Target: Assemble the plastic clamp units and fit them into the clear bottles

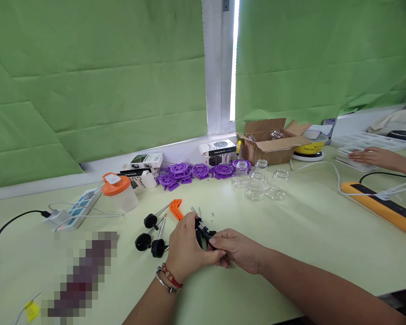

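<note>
My left hand [184,250] is curled around the far side of some black plastic parts [204,233] near the front middle of the table. From the right, my right hand [240,248] pinches a slim black piece of them between thumb and fingers. The palms hide much of these parts, so their kind is unclear. Left of my left hand lie several metal rods with round black heads [143,242]. Beyond it are orange bent plastic pieces [176,209], thin metal pins [200,213] and tiny bits of hardware [213,216].
Behind stand purple wheel-shaped plastic pieces [200,171], small boxes [216,146], glass jars [255,187] and an open cardboard box [274,146]. An orange-lidded cup [123,194] and white power strip [84,208] are left. At right, another person's hand [370,156] is behind an orange power strip [382,210].
</note>
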{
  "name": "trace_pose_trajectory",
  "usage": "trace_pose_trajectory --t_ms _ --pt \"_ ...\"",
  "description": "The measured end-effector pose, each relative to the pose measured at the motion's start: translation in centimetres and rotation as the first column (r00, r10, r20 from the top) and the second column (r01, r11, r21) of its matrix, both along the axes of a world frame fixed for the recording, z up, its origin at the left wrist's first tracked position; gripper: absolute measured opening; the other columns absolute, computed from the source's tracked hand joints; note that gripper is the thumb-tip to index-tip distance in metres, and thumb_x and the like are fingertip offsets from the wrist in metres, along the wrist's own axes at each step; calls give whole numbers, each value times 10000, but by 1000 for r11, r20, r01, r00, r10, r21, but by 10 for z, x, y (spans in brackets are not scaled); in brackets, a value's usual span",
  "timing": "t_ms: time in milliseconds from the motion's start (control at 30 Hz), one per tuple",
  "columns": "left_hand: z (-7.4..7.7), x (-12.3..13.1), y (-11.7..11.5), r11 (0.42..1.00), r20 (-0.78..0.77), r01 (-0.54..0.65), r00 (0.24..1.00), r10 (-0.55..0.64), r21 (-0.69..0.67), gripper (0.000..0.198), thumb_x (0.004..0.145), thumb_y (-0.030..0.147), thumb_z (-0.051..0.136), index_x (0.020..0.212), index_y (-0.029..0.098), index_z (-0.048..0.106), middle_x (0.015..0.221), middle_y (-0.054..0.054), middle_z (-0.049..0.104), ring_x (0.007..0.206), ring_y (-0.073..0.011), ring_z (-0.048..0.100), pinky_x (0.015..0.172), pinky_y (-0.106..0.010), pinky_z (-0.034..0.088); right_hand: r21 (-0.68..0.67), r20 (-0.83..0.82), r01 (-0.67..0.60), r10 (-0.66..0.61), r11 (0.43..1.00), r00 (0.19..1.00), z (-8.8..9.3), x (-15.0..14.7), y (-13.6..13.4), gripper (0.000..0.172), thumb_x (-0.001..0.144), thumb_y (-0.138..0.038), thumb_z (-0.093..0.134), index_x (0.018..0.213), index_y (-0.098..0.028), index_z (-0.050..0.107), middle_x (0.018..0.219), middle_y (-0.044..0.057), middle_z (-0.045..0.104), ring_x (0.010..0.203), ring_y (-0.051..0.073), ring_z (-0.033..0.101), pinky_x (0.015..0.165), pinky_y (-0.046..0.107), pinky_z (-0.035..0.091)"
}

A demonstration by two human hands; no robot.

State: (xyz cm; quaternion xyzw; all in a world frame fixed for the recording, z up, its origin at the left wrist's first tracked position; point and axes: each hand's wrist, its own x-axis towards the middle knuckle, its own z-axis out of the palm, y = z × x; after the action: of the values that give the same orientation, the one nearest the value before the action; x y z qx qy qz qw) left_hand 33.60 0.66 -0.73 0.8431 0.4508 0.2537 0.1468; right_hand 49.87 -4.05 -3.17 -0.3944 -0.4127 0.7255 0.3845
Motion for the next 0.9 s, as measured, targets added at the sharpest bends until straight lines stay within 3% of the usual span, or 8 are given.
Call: trace_pose_trajectory --t_ms 367,533,567,633,700,767,833,900 --pt "-8 -5 3 992 115 30 992 -44 124 1283 395 689 751 1416 178 167 1398 -222 399 1239 -406 442 936 -546 437 100 58 -24 18 995 998 10 12 0 328 794 -444 580 703 -129 587 520 -24 511 465 81 440 465 215 322" --pt "-11 -11 11 976 363 -51 931 -29 210 1085 570 549 763 1418 184 193 1425 -197 357 1289 -355 391 1010 -520 389 307 308 75 -173 949 936 25 44 16 352 839 -467 514 793 -132 616 606 0 546 490 83 411 488 228 305" --pt "-12 -11 13 972 387 -86 922 -6 220 991 631 500 743 1408 182 217 1416 -189 367 1294 -341 383 1023 -519 374 388 414 80 -251 918 875 27 51 23 344 851 -461 498 785 -143 609 625 -2 547 504 86 412 504 231 310" --pt "-12 -11 16 962 396 -154 917 54 224 828 719 420 692 1385 177 264 1383 -177 404 1286 -324 389 1030 -521 357 531 637 31 -423 847 645 26 64 40 353 885 -438 452 706 -159 576 598 -8 514 529 105 429 520 237 308" --pt "-13 -10 19 963 378 -175 922 87 205 720 766 370 647 1364 173 297 1339 -170 445 1236 -311 440 1002 -511 381 593 778 -92 -540 800 320 21 72 60 345 934 -371 373 752 -166 582 646 15 552 594 134 490 551 245 322" --pt "-14 -9 21 973 359 -157 929 88 170 627 800 322 596 1344 172 322 1282 -166 486 1142 -290 515 939 -485 429 543 823 -228 -566 809 -48 11 75 78 305 953 -294 348 845 -157 598 798 65 616 724 169 558 600 254 340" --pt "-15 -9 22 982 347 -140 934 88 128 552 824 271 542 1329 174 341 1207 -158 527 1047 -270 567 862 -455 464 506 824 -253 -549 824 -139 0 76 92 264 945 -252 378 906 -129 608 885 115 630 798 202 582 633 268 351" --pt "-17 -10 22 985 328 -141 939 103 94 511 830 237 504 1315 174 358 1135 -149 556 996 -264 582 811 -437 473 481 831 -274 -533 833 -160 -10 76 101 239 938 -233 402 936 -121 613 922 133 631 855 222 588 660 275 363"
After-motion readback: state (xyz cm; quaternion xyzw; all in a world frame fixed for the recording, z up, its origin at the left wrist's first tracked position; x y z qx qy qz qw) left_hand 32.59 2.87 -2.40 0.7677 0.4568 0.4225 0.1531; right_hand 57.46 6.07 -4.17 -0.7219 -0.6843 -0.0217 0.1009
